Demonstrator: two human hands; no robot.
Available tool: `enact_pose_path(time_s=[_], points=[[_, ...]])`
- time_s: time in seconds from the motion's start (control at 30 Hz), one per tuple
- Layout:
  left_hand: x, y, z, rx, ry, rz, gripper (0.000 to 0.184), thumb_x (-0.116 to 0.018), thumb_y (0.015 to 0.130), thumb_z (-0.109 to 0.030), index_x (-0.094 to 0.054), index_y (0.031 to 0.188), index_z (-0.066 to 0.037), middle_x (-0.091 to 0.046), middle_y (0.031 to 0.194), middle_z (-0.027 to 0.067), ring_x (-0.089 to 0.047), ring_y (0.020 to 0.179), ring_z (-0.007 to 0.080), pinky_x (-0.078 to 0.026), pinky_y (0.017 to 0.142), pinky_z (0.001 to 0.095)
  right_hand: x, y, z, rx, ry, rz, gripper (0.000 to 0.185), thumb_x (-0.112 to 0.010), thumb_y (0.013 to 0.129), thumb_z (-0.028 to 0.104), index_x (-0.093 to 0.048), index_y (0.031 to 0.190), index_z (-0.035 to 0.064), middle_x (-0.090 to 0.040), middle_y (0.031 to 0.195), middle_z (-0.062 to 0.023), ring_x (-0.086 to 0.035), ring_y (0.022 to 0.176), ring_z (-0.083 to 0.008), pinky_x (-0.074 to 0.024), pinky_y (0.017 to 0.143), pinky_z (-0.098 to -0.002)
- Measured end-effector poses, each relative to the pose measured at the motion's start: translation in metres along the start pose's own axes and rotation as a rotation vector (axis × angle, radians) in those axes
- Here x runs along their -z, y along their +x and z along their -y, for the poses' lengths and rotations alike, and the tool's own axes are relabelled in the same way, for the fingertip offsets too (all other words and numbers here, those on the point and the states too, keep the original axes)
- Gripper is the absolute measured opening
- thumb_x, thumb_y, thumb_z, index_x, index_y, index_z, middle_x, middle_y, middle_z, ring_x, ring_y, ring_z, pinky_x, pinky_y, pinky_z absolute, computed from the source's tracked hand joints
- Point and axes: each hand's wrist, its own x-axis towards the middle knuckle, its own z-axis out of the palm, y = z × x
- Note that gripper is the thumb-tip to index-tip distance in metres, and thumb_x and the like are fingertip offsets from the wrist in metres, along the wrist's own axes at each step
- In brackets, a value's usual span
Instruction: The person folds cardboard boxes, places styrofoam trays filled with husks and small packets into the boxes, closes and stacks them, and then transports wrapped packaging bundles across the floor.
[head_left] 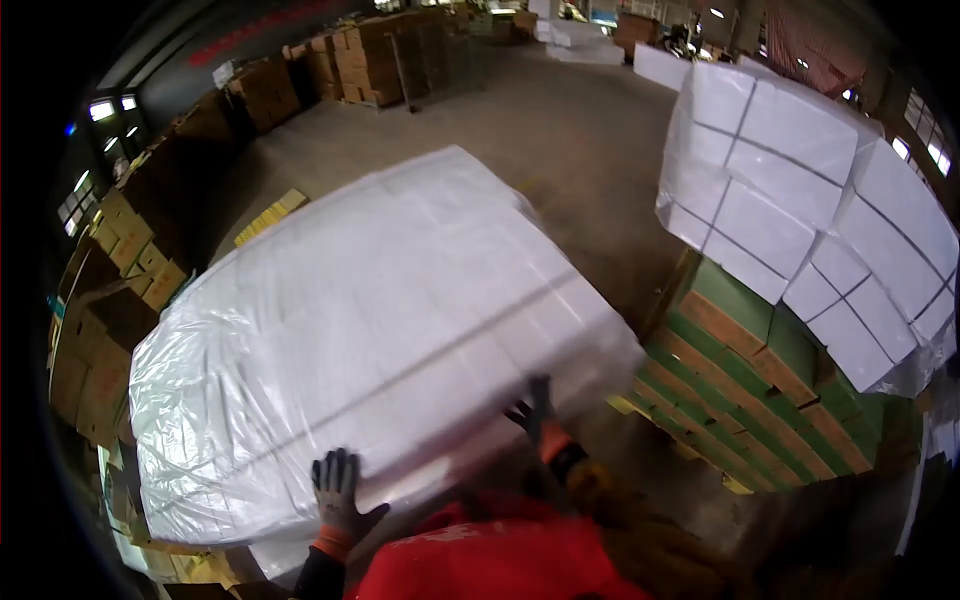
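A large white bundle (340, 310) wrapped in clear plastic fills the middle of the view, with dark straps showing through the wrap. My left hand (342, 497), in a grey glove with dark fingers and an orange cuff, lies against its near edge with the fingers spread. Further right, my right hand (538, 412), gloved the same way, is at the near right edge of the bundle. Its fingers are apart, and whether the palm presses on the wrap I cannot tell. Neither hand is closed around anything.
At right, strapped white blocks (770, 150) in plastic stand on stacked green and wooden pallets (740, 390). Brown cartons (370, 60) line the back and left. A yellow pallet (270, 217) lies behind the bundle. Concrete floor (520, 115) stretches beyond.
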Motion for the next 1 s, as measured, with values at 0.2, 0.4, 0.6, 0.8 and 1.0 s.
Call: enact_pose_path(time_s=[0.2, 0.4, 0.6, 0.8, 1.0], points=[[-0.028, 0.076, 0.012, 0.167, 0.165, -0.045, 0.101, -0.08, 0.062, -0.025, -0.025, 0.144, -0.004, -0.026, 0.148, 0.0195, -0.022, 0.137, 0.0363, -0.014, 0.112, 0.0503, -0.089, 0.1, 0.047, -0.16, -0.499, 0.221, 0.102, -0.065, 0.082, 0.048, 0.011, 0.147, 0.0265, -0.015, 0.154, -0.0083, -0.03, 0.134, -0.0339, -0.0438, 0.095, -0.0473], [-0.048, 0.137, 0.079, 0.233, 0.203, -0.129, 0.081, -0.072, 0.073, -0.021, -0.032, 0.141, -0.005, -0.037, 0.142, 0.0189, -0.034, 0.13, 0.037, -0.029, 0.108, 0.0433, -0.103, 0.111, 0.049, 0.2, -0.79, 0.442, 0.083, -0.063, 0.083, 0.047, -0.023, 0.146, 0.0116, -0.039, 0.142, -0.0141, -0.043, 0.124, -0.0243, -0.0452, 0.093, -0.0395], [-0.058, 0.175, 0.116, 0.263, 0.263, -0.24, 0.069, -0.072, 0.07, -0.018, -0.043, 0.133, -0.008, -0.049, 0.127, 0.0174, -0.046, 0.115, 0.0363, -0.037, 0.098, 0.0437, 0.054, 0.128, -0.014, -0.009, -0.635, 0.225, 0.059, -0.065, 0.085, 0.037, -0.046, 0.132, 0.0078, -0.061, 0.11, -0.0077, -0.06, 0.088, -0.0164, -0.0502, 0.065, -0.0284], [-0.071, 0.251, 0.186, 0.38, 0.359, -0.265, 0.075, -0.073, 0.072, -0.025, -0.039, 0.137, -0.008, -0.044, 0.135, 0.0184, -0.041, 0.124, 0.0352, -0.035, 0.103, 0.0422, 0.147, 0.118, 0.054, -0.323, -0.539, -0.122, 0.047, -0.063, 0.088, 0.033, -0.049, 0.125, 0.0073, -0.06, 0.097, -0.005, -0.06, 0.077, -0.0178, -0.0497, 0.059, -0.0299], [-0.082, 0.342, 0.319, 0.53, 0.297, -0.162, 0.064, -0.059, 0.085, -0.048, -0.054, 0.121, 0.005, -0.054, 0.125, 0.0227, -0.049, 0.118, 0.036, -0.036, 0.102, 0.0406, 0.16, 0.099, 0.115, -0.185, -0.386, -0.438, 0.05, -0.061, 0.089, 0.029, -0.045, 0.133, 0.0104, -0.059, 0.111, -0.0057, -0.06, 0.092, -0.0196, -0.0516, 0.072, -0.0346]])
